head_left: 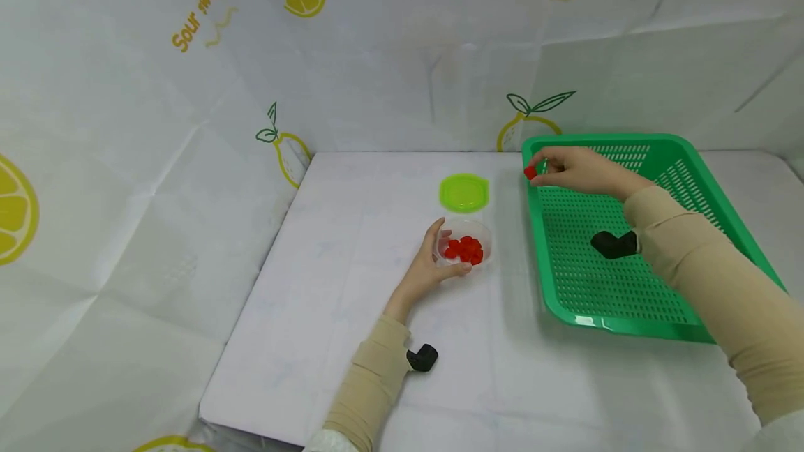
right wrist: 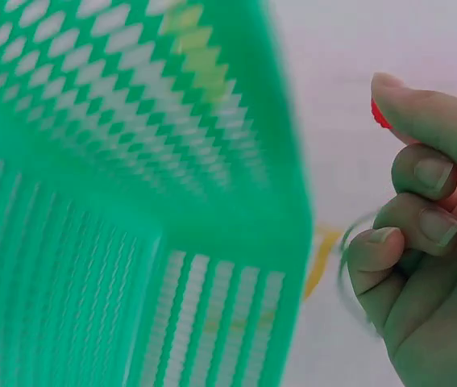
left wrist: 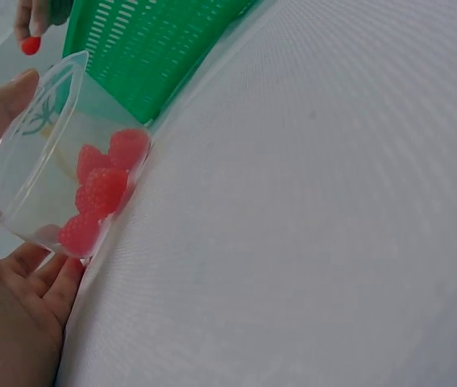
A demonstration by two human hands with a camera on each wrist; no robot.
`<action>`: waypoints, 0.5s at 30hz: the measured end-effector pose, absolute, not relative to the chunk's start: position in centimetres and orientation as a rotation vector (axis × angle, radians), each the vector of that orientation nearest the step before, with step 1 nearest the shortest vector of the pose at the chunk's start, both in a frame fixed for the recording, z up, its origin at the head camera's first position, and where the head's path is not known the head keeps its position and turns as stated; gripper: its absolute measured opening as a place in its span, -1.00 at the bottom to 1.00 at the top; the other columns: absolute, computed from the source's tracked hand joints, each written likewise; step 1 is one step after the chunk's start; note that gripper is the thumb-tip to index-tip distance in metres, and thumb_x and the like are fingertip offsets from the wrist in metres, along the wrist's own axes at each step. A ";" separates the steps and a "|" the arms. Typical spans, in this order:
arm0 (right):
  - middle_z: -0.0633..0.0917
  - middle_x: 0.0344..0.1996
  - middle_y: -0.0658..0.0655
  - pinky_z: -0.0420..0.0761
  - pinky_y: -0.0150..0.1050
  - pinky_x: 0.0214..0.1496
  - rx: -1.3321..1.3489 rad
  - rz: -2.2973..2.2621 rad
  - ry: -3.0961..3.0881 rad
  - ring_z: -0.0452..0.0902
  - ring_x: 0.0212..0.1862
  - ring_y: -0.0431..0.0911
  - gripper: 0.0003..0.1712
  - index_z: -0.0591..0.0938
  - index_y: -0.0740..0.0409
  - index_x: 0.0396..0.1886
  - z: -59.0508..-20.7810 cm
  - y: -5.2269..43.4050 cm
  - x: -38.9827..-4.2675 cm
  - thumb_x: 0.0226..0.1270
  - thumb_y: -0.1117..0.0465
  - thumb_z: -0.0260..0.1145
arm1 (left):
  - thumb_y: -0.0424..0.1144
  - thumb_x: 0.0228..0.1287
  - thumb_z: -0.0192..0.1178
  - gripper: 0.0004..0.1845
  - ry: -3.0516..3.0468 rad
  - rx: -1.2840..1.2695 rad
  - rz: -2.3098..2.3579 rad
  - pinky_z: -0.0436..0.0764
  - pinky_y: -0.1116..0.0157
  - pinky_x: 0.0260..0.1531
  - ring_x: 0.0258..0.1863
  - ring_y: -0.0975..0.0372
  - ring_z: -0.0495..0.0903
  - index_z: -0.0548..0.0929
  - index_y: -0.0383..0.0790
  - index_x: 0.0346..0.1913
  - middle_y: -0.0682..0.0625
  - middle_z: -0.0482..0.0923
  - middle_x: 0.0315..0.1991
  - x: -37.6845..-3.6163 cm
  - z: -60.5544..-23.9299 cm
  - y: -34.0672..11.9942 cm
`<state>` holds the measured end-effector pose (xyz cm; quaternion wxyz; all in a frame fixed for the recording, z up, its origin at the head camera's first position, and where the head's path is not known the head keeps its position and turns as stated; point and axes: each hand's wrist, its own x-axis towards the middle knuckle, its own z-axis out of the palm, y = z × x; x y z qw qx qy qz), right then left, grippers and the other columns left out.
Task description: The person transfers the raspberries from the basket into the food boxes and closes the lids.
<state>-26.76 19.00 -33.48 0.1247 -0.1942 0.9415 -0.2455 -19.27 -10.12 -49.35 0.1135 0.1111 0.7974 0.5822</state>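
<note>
A small clear plastic cup [head_left: 463,248] with several red raspberries [head_left: 465,250] stands on the white table. My left hand [head_left: 433,265] curls round the cup's left side; the left wrist view shows the cup [left wrist: 51,177] tilted against my palm with the berries [left wrist: 103,189] inside. My right hand [head_left: 574,167] hovers over the far-left corner of the green basket [head_left: 691,330] and pinches one red raspberry [head_left: 530,172] at its fingertips. The right wrist view shows that berry [right wrist: 380,115] behind my fingertip, beside the basket's corner [right wrist: 236,177].
A lime-green lid [head_left: 464,192] lies on the table just beyond the cup. The green perforated basket takes up the right half of the table. Lemon-print sheeting walls the table at the back and left. A black wrist mount [head_left: 422,357] sits by my left sleeve.
</note>
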 end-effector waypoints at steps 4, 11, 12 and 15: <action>0.37 -0.64 0.05 0.33 -0.26 -0.41 -0.614 -0.800 2.697 0.24 -0.55 -0.15 -0.60 0.53 0.01 0.02 -32.8 16.5 -26.2 0.26 -0.04 0.26 | 0.03 -0.04 0.39 0.00 2.349 0.317 1.696 0.23 0.03 0.34 0.35 0.25 0.20 -0.06 0.42 0.38 0.17 0.23 0.34 -19.3 -49.3 -10.2; 0.42 -0.61 0.07 0.34 -0.27 -0.43 -0.725 -0.920 2.643 0.28 -0.54 -0.12 -0.67 0.56 0.03 -0.02 -32.8 12.7 -26.1 0.24 0.05 0.29 | 0.04 0.01 0.36 0.01 2.328 0.324 1.705 0.25 -0.03 0.31 0.36 0.22 0.18 -0.07 0.24 0.44 0.16 0.21 0.35 -19.4 -49.2 -10.1; 0.42 -0.62 0.06 0.34 -0.28 -0.44 -0.748 -0.936 2.636 0.27 -0.55 -0.12 -0.67 0.56 0.03 -0.03 -33.0 12.3 -26.2 0.24 0.06 0.30 | 0.04 0.01 0.36 0.01 2.323 0.325 1.707 0.25 -0.03 0.31 0.36 0.22 0.18 -0.07 0.25 0.44 0.16 0.21 0.36 -19.4 -49.2 -10.1; 0.41 -0.64 0.04 0.33 -0.30 -0.46 -0.801 -0.966 2.598 0.26 -0.57 -0.14 -0.68 0.57 0.04 -0.04 -33.6 11.3 -26.4 0.23 0.06 0.30 | 0.03 0.02 0.36 0.00 2.314 0.330 1.709 0.24 -0.02 0.32 0.36 0.23 0.18 -0.08 0.26 0.44 0.15 0.21 0.36 -19.4 -49.4 -10.1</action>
